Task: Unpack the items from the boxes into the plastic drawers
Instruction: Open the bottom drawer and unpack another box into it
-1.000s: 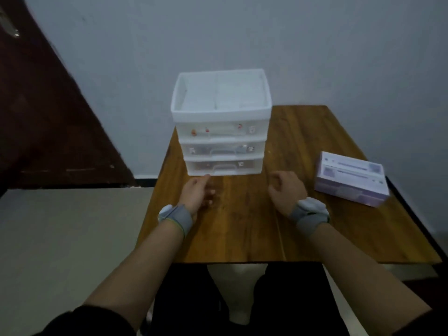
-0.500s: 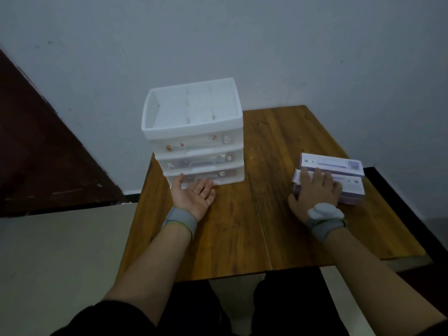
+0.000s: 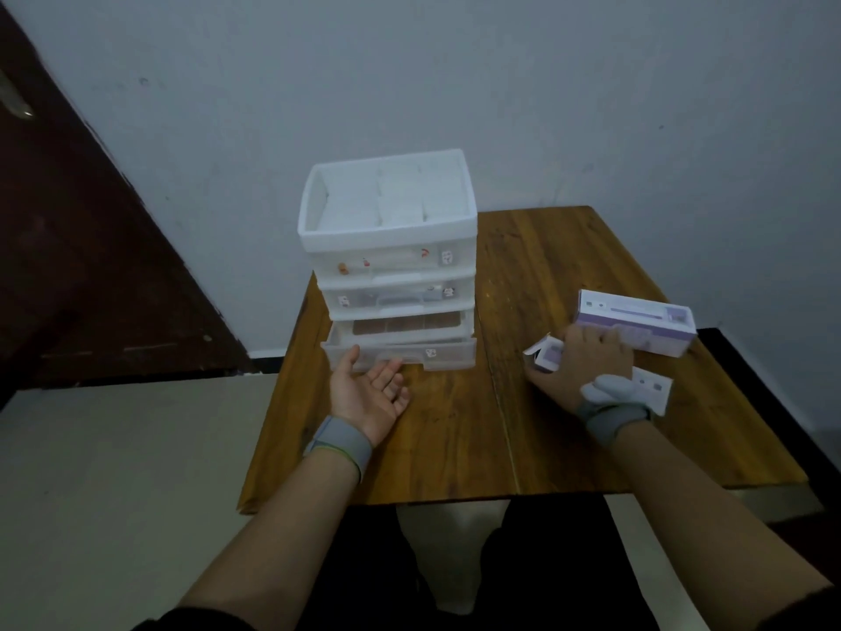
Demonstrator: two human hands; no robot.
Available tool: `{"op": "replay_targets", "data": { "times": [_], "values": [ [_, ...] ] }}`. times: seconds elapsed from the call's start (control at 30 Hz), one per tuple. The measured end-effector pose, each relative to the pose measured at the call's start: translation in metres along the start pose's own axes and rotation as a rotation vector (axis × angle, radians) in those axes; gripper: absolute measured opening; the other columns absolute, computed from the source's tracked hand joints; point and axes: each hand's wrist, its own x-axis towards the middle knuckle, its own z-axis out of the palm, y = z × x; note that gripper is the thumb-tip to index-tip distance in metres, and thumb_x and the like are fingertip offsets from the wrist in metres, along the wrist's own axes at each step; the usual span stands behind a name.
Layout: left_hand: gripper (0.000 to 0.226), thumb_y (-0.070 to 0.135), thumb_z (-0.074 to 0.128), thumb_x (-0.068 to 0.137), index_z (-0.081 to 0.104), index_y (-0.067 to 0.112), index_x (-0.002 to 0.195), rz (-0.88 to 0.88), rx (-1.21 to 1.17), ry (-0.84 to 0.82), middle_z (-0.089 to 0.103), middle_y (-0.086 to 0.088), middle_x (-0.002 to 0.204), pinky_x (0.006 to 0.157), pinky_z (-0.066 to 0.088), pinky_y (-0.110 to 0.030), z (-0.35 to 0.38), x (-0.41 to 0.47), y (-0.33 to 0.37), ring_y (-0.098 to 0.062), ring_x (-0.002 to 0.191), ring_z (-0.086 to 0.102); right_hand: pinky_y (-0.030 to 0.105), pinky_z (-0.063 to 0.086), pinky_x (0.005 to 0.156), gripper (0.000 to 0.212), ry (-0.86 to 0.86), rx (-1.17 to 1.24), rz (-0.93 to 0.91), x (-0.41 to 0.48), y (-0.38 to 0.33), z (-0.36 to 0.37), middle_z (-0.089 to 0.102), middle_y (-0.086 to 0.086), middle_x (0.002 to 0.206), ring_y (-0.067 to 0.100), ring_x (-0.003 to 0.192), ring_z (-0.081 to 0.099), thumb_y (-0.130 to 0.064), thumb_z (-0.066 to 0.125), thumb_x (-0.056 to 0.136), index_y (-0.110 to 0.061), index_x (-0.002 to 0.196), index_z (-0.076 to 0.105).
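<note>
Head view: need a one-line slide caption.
Left hand palm-up at the pulled-out bottom drawer of the plastic drawer unit; right hand on a small purple box.

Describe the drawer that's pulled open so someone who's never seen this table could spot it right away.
On the wooden table stands a white plastic drawer unit, near the wall. Its bottom drawer, just beyond the upturned left hand, is the one. Unlike the two shut drawers above, it juts forward, showing its dividers.
</note>
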Motion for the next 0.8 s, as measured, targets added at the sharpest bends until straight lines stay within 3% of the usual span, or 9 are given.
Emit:
{"op": "replay_targets", "data": {
  "times": [0.2, 0.3, 0.4, 0.5, 0.57, 0.63, 0.7, 0.8],
  "values": [
    [0.064, 0.053, 0.057, 0.084, 0.051, 0.007, 0.128, -0.006, 0.026, -0.012, 0.061, -0.009, 0.127, 0.071, 0.047, -0.033, -0.007, -0.017, -0.002, -0.018, 0.076, 0.056, 0.036, 0.052, 0.081, 0.067, -0.201, 0.172, -0.04, -0.013, -0.008, -0.014, 0.056, 0.002, 0.111, 0.02, 0.099, 0.052, -0.076, 0.062, 0.066, -0.029, 0.112, 0.05],
    [0.061, 0.051, 0.055, 0.087, 0.05, 0.007, 0.129, -0.004, 0.074, -0.007, 0.062, -0.009, 0.123, 0.072, 0.047, -0.033, -0.009, -0.022, -0.003, -0.018, 0.079, 0.057, 0.04, 0.051, 0.089, 0.079, -0.146, 0.242, -0.066, -0.022, -0.011, -0.016, 0.058, 0.0, 0.123, 0.023, 0.112, 0.053, -0.077, 0.056, 0.071, -0.033, 0.135, 0.041],
    [0.054, 0.048, 0.054, 0.089, 0.054, 0.008, 0.125, 0.012, 0.175, 0.023, 0.062, -0.009, 0.12, 0.071, 0.049, -0.034, -0.013, -0.025, -0.002, -0.019, 0.082, 0.058, 0.042, 0.051, 0.091, 0.081, -0.12, 0.34, -0.047, -0.02, -0.01, -0.024, 0.057, -0.003, 0.123, 0.021, 0.111, 0.054, -0.082, 0.044, 0.073, -0.036, 0.139, 0.037],
    [0.043, 0.042, 0.054, 0.091, 0.057, 0.012, 0.121, 0.062, 0.306, 0.064, 0.065, -0.007, 0.108, 0.07, 0.048, -0.033, -0.015, -0.027, 0.0, -0.018, 0.08, 0.058, 0.038, 0.054, 0.077, 0.072, -0.078, 0.636, 0.057, -0.018, -0.012, -0.032, 0.061, -0.008, 0.102, 0.015, 0.093, 0.06, -0.085, 0.042, 0.07, -0.034, 0.121, 0.047],
    [0.034, 0.035, 0.056, 0.092, 0.059, 0.012, 0.117, 0.126, 0.399, 0.103, 0.066, -0.005, 0.093, 0.066, 0.049, -0.032, -0.013, -0.028, 0.002, -0.017, 0.074, 0.058, 0.03, 0.048, 0.067, 0.059, 0.006, 0.871, 0.17, -0.019, -0.019, -0.033, 0.06, -0.008, 0.091, 0.016, 0.09, 0.061, -0.078, 0.049, 0.075, -0.03, 0.11, 0.05],
    [0.03, 0.031, 0.057, 0.093, 0.061, 0.011, 0.115, 0.175, 0.49, 0.123, 0.067, -0.007, 0.091, 0.065, 0.05, -0.033, -0.01, -0.028, 0.002, -0.018, 0.073, 0.059, 0.032, 0.049, 0.07, 0.053, 0.0, 1.087, 0.246, -0.02, -0.025, -0.032, 0.061, -0.003, 0.096, 0.02, 0.095, 0.061, -0.067, 0.058, 0.079, -0.024, 0.109, 0.052],
    [0.03, 0.035, 0.054, 0.095, 0.061, 0.013, 0.114, 0.203, 0.573, 0.121, 0.068, -0.008, 0.095, 0.066, 0.052, -0.033, -0.008, -0.029, 0.001, -0.019, 0.078, 0.061, 0.038, 0.057, 0.075, 0.055, -0.122, 1.243, 0.223, -0.022, -0.03, -0.03, 0.063, 0.003, 0.107, 0.021, 0.095, 0.064, -0.06, 0.063, 0.08, -0.019, 0.115, 0.054],
    [0.037, 0.045, 0.048, 0.096, 0.061, 0.015, 0.113, 0.247, 0.688, 0.091, 0.069, -0.008, 0.099, 0.07, 0.054, -0.035, -0.006, -0.031, -0.004, -0.021, 0.086, 0.063, 0.037, 0.061, 0.069, 0.053, -0.251, 1.35, 0.214, -0.028, -0.04, -0.027, 0.06, 0.008, 0.117, 0.025, 0.099, 0.065, -0.048, 0.066, 0.084, -0.017, 0.123, 0.049]
  ]
}}
